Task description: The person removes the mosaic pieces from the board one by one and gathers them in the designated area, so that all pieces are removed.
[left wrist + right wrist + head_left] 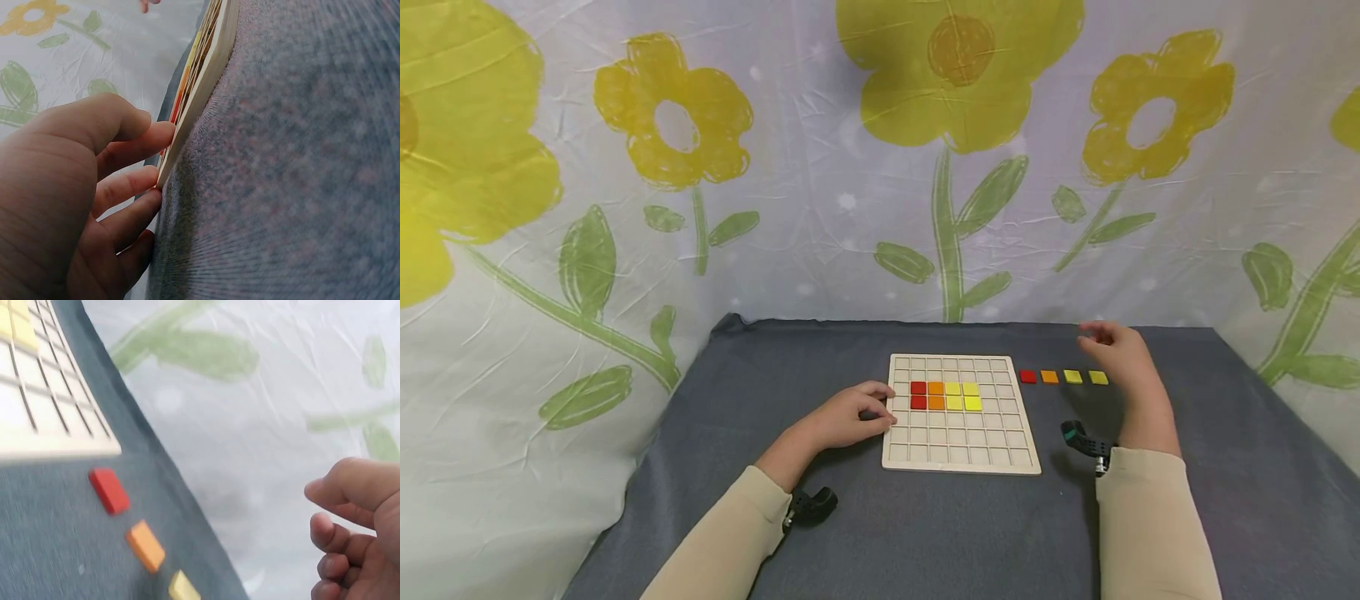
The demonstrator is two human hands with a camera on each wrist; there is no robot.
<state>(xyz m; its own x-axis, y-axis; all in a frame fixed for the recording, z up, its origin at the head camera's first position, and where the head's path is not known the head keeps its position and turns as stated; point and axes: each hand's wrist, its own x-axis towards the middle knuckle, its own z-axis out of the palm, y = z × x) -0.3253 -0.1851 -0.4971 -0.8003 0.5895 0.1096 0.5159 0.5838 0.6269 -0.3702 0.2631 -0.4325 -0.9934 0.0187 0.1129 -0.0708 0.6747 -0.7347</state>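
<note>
Though rightmost tile [1097,377] head-view only, right hand [1126,360] loose, empty; left [842,418] loose against board [958,455].

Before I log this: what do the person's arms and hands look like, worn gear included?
Left sleeve and right sleeve: beige, long, plain. Left hand and right hand: bare, no gloves. Left device and right device, by the sleeve ends: curved, black, with silvery fittings; the right one shows a green patch.

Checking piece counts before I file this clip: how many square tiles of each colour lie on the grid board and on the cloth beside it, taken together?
Red square tiles: 3
Orange square tiles: 3
Yellow square tiles: 6
Total: 12
</note>
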